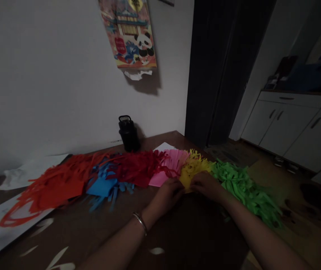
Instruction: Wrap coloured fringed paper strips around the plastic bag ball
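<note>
A row of fringed paper sheets lies across the dark table: orange-red, blue, dark red, pink, yellow and green. My left hand, with a thin bracelet on the wrist, has its fingers curled on the near edge of the yellow sheet. My right hand pinches the same yellow sheet from the right, beside the green one. The fingertips of both hands are partly hidden in the dim light.
A black bottle stands by the wall behind the papers. White sheets lie at the far left and along the left table edge. A panda poster hangs above. A white cabinet stands at the right, past a dark doorway.
</note>
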A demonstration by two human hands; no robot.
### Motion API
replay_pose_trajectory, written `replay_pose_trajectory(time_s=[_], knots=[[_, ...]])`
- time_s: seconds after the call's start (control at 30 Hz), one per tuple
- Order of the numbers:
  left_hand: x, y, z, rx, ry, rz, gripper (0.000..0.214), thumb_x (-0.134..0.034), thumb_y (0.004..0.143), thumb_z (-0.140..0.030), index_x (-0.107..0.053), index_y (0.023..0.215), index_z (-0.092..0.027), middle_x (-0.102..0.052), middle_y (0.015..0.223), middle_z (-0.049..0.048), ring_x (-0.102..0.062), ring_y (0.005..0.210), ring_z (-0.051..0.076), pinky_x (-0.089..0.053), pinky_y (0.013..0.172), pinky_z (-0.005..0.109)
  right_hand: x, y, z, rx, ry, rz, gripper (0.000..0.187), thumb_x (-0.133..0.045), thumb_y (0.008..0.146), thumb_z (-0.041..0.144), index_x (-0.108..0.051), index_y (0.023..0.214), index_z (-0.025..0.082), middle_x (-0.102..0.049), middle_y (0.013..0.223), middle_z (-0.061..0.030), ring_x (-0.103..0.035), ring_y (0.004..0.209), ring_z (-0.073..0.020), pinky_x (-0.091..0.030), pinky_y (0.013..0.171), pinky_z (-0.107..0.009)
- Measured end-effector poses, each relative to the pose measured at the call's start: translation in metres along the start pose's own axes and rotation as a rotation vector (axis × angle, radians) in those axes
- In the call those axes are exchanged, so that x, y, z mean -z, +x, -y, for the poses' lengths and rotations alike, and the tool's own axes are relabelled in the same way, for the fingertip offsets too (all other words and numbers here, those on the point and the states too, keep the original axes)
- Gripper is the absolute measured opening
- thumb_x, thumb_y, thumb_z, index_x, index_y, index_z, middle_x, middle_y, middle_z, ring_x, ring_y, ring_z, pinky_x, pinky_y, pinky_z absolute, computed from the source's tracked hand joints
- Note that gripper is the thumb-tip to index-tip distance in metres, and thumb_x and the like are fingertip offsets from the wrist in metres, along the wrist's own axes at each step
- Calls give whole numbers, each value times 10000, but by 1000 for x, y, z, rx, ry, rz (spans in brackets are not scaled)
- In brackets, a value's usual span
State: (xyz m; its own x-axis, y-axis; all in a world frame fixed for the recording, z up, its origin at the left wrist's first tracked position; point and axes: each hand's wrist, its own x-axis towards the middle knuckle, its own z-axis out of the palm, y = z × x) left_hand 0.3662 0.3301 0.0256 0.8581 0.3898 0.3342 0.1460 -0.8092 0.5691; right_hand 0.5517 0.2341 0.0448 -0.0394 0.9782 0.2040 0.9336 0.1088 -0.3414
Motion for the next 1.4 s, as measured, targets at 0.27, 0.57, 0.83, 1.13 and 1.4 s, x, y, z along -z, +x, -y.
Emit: replay_pose_trajectory(time_s=[0.27,0.57,0.83,1.13,1.4], knots=[[-2,0,-2,-25,61,-4,189,-500,873,-128,-677,822,-168,-667,863,73,-582,823,194,-464,756,291,3,-4,11,66,-96,1,128,-551,893,105,-659,874,171,-696,896,-14,-598,873,-157,-295,858,-330],[-12,-1,-1,-39,95,-85,112,-545,867,-157,-646,823,-175,-650,874,66,-581,839,195,-442,753,288,-1,-4,14,143,-208,-57,174,-530,893,105,-677,821,167,-698,830,-34,-592,850,-177,-255,894,-379],[-13,0,0,-40,102,-99,164,-534,838,-107,-659,761,-180,-657,818,63,-584,792,193,-441,725,290,-4,-3,12,166,-200,-143,131,-581,865,123,-656,770,173,-693,775,-15,-599,804,-161,-273,903,-362],[-12,4,4,70,19,-169,130,-563,788,-114,-660,730,-178,-676,771,62,-607,740,195,-462,684,281,3,-15,7,205,-168,-390,114,-580,908,272,-641,879,181,-680,863,-47,-583,857,-191,-308,886,-375],[-10,5,1,153,-120,-237,109,-545,793,-167,-624,718,-178,-649,712,24,-599,675,169,-448,615,245,-10,-19,28,318,-421,-223,120,-563,916,260,-646,886,179,-640,806,-35,-529,775,-185,-302,755,-351]])
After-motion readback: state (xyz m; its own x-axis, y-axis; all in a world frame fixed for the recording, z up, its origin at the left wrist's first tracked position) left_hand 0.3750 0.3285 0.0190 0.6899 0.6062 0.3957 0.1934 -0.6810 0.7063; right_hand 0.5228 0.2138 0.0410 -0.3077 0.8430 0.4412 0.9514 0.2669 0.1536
